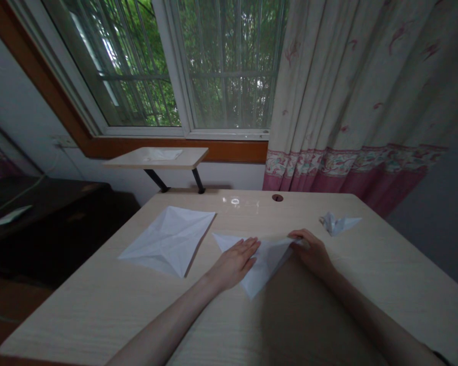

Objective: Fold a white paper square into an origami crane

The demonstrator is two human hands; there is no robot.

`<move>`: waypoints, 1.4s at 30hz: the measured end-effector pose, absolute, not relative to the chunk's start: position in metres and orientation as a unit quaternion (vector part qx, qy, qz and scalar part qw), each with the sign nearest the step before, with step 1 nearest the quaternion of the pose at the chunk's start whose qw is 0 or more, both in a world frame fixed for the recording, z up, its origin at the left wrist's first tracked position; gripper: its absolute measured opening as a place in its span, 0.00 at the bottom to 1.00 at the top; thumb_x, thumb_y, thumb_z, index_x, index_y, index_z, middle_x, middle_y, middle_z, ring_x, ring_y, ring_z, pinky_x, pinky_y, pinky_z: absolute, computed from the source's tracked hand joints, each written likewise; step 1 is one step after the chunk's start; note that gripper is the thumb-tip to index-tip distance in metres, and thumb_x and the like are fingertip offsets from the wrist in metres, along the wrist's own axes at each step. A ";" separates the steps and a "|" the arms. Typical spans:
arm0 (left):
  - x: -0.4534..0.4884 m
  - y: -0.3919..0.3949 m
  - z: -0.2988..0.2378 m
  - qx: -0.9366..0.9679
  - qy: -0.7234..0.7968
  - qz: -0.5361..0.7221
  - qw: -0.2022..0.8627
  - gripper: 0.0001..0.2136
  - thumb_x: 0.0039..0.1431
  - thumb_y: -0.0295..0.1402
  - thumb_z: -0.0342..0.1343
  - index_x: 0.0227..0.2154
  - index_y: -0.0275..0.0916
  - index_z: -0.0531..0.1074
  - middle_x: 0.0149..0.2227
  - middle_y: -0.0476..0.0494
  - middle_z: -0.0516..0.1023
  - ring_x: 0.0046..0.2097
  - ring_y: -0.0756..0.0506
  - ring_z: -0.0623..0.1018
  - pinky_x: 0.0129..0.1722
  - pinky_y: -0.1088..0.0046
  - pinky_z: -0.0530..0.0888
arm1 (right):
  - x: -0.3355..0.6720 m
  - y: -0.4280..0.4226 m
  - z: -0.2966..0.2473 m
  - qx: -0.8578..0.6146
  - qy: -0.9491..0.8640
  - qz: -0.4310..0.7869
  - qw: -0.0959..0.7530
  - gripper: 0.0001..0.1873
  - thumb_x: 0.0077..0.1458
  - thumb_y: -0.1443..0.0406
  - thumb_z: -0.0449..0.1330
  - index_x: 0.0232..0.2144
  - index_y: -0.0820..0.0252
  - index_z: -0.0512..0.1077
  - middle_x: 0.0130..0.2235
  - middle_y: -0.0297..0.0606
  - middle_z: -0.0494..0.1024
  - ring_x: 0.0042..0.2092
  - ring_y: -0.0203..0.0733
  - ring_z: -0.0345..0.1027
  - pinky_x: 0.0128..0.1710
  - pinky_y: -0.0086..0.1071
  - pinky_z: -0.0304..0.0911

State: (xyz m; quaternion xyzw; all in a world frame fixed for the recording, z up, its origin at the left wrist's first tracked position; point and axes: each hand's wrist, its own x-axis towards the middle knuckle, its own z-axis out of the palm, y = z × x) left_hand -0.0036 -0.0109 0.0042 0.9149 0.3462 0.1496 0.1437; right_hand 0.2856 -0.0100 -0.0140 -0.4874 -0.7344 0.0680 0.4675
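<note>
A white sheet folded into a triangle (269,259) lies on the pale wooden table (328,305) in front of me. My left hand (234,262) rests flat on its left half, fingers stretched out together. My right hand (313,251) presses on the triangle's right corner with its fingers bent down onto the paper's edge. A second white sheet (170,239), creased and unfolded, lies to the left of the triangle. A small folded paper figure (338,222) sits to the right, beyond my right hand.
A cable hole (277,197) is near the table's far edge. A small raised shelf (156,156) stands at the back left under the window. A flowered curtain (366,101) hangs at the right. A dark cabinet (41,218) stands left of the table.
</note>
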 end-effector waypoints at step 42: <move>-0.005 -0.010 0.004 0.919 0.367 0.103 0.105 0.24 0.71 0.45 0.43 0.65 0.42 0.59 0.68 0.43 0.58 0.69 0.44 0.57 0.68 0.59 0.57 | 0.251 -0.040 -0.028 -0.467 -0.866 0.083 0.159 0.28 0.66 0.60 0.49 0.66 0.58 0.57 0.67 0.45 0.57 0.67 0.49 0.53 0.66 0.50 0.54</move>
